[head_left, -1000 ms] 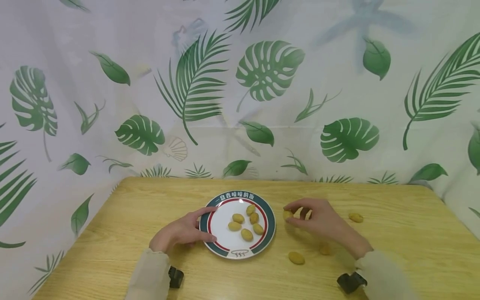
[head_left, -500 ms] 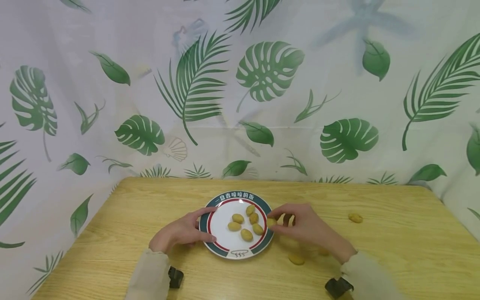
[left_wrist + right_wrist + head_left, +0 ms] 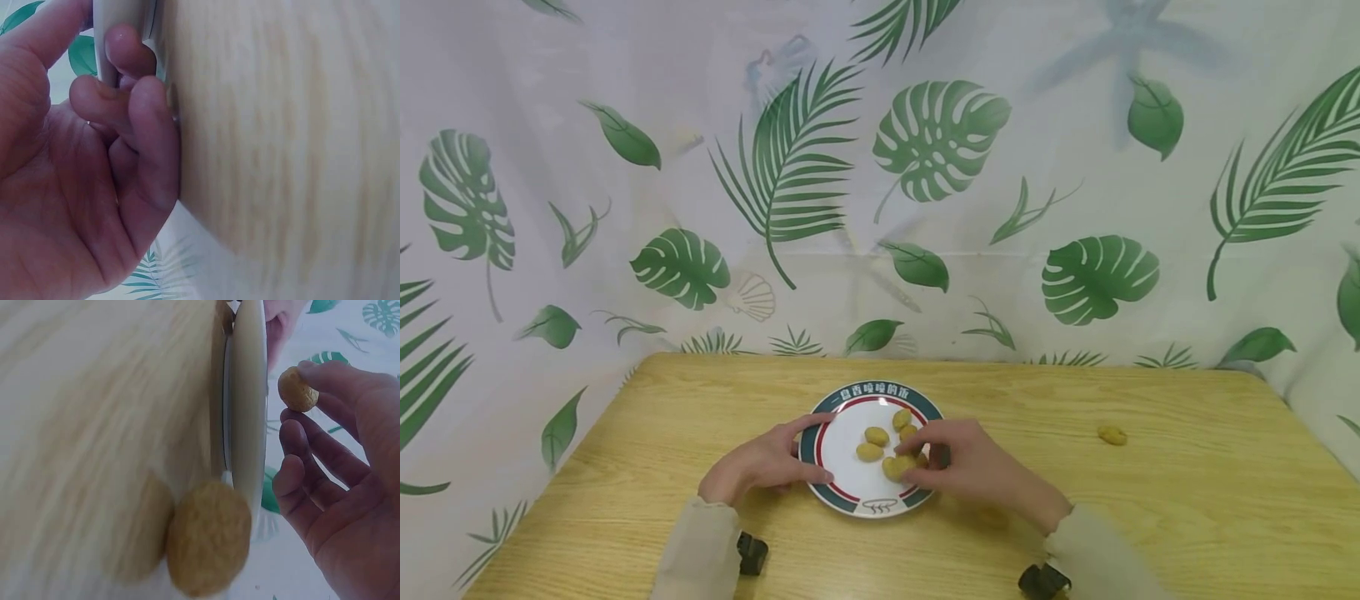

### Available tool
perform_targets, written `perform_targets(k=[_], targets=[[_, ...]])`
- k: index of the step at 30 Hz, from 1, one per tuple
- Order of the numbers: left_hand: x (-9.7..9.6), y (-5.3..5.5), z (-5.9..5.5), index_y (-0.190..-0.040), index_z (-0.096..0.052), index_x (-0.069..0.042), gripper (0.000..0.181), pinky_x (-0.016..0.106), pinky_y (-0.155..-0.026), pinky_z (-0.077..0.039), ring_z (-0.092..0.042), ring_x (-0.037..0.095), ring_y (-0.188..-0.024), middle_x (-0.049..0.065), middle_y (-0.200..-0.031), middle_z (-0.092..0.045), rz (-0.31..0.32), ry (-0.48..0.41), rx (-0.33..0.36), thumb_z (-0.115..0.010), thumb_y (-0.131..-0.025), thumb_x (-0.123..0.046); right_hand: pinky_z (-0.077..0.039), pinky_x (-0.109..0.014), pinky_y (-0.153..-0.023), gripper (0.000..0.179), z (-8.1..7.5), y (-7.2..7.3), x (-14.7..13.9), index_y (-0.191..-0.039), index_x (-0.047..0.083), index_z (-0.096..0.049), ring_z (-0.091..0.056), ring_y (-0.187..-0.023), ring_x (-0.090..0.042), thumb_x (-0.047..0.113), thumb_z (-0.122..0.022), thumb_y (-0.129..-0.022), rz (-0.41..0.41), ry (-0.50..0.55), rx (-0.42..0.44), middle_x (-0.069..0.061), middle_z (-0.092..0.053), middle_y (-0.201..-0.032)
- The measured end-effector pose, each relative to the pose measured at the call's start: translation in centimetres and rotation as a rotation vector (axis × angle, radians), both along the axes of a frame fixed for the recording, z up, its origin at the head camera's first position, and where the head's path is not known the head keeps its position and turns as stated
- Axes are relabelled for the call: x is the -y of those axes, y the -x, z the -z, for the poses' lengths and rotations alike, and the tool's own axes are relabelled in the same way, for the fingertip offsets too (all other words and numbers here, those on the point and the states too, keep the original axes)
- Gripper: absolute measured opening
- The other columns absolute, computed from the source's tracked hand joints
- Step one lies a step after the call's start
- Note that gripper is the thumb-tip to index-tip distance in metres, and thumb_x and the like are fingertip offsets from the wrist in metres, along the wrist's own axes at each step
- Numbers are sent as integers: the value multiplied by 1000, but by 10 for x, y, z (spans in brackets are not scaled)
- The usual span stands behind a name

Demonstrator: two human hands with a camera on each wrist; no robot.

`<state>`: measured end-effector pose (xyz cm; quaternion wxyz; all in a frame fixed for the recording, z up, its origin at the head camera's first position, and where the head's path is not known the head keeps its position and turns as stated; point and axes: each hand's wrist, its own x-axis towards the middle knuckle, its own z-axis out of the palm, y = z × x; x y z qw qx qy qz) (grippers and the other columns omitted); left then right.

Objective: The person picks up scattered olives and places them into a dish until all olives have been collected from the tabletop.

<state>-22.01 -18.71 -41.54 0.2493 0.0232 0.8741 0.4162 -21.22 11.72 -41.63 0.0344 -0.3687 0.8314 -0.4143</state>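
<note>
My left hand (image 3: 767, 460) grips the left rim of a round white plate (image 3: 850, 492) with a dark green border and red ring. In the left wrist view, curled fingers (image 3: 153, 137) lie at the plate's underside, close to the table. Several yellow-brown ovals (image 3: 876, 436) sit on the plate. Over its right side, my right hand (image 3: 973, 467) pinches another wrinkled yellow-brown oval (image 3: 297, 390) between thumb and fingertips, close above the others. The right wrist view shows it held above the plate's edge, the other fingers loosely bent. My right hand partly covers some ovals.
One oval (image 3: 1112, 435) lies on the wooden table (image 3: 1180, 492) at the right. Another oval (image 3: 209, 537) lies on the table beside the plate, large in the right wrist view. A leaf-print curtain (image 3: 820, 292) hangs behind the table.
My right hand has moved left from the table beside the plate to over its right side, carrying the pinched oval. My left hand and the plate have stayed put.
</note>
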Motion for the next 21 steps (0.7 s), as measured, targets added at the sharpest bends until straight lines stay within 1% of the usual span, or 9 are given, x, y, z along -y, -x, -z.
perform_targets(k=[4, 9, 13, 16, 19, 21], targets=[[-1, -1, -1, -154, -42, -36, 85, 27, -53, -38, -45, 18, -54, 5, -80, -51, -4, 12, 1, -86, -83, -28, -51, -19, -68, 25, -1, 0, 9, -112, 15, -76, -58, -76, -10, 19, -82, -88, -23, -15, -7, 6, -74, -98], [-1, -1, -1, -154, -42, -37, 84, 27, -53, -39, -47, 19, -55, 7, -86, -56, -3, 21, 0, -85, -83, -29, -49, -18, -64, 24, -3, -1, 20, -111, 15, -77, -56, -73, -7, 20, -81, -89, -28, -33, 2, 8, -72, -94], [-1, -1, -1, -154, -42, -37, 84, 27, -52, -39, -46, 19, -53, 6, -83, -55, 1, 15, -6, -85, -83, -28, -49, -18, -66, 22, -2, -1, 27, -110, 16, -77, -55, -73, -6, 19, -80, -89, -32, -44, -1, 9, -73, -95], [-1, -1, -1, -154, -42, -37, 84, 28, -52, -38, -45, 19, -52, 6, -81, -54, 0, 14, -6, -86, -83, -28, -49, -19, -71, 23, 0, -1, 32, -111, 17, -77, -55, -77, -5, 18, -81, -89, -33, -67, 40, 10, -74, -101], [-1, -1, -1, -154, -42, -37, 84, 28, -53, -39, -47, 19, -54, 7, -90, -59, -3, 19, -3, -86, -83, -29, -49, -20, -77, 24, -1, -1, 36, -112, 18, -78, -56, -83, -6, 20, -81, -88, -32, -108, 89, 12, -74, -104], [-1, -1, -1, -154, -42, -37, 84, 28, -53, -40, -47, 19, -55, 9, -96, -61, -3, 20, -2, -86, -83, -29, -49, -21, -78, 23, 0, 0, 38, -111, 19, -79, -56, -86, -8, 20, -82, -88, -31, -135, 100, 12, -74, -104]])
